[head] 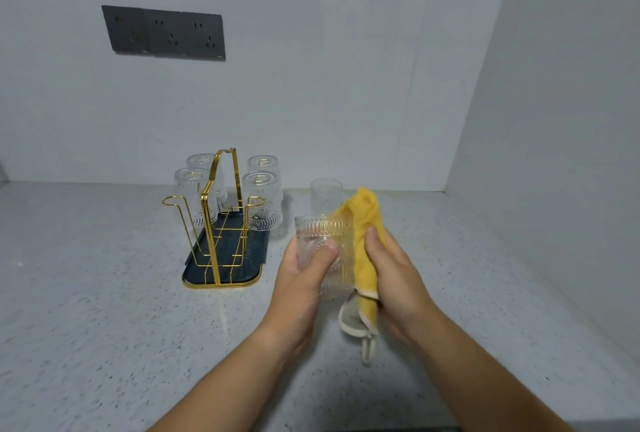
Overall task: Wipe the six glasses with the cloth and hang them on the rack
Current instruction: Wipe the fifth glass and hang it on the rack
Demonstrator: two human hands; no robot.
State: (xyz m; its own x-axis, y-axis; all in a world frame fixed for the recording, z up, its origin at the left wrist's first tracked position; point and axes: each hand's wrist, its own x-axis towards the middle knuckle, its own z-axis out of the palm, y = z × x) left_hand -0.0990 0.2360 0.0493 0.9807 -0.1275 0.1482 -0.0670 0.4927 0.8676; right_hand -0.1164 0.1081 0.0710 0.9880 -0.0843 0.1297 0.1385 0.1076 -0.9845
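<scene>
Glass point(323, 251) and cloth point(365, 241) in hands

Here's a pale speckled table point(104, 327), light stone flecked with dark specks, running back to a plain white back wall point(329, 85). Up on that wall, to the left, a dark grey socket panel point(166, 33), three outlets side by side in one strip (tilted a touch in this wide-angle view). On the right, a white side wall point(561, 120) meets the back wall in a corner.
</scene>
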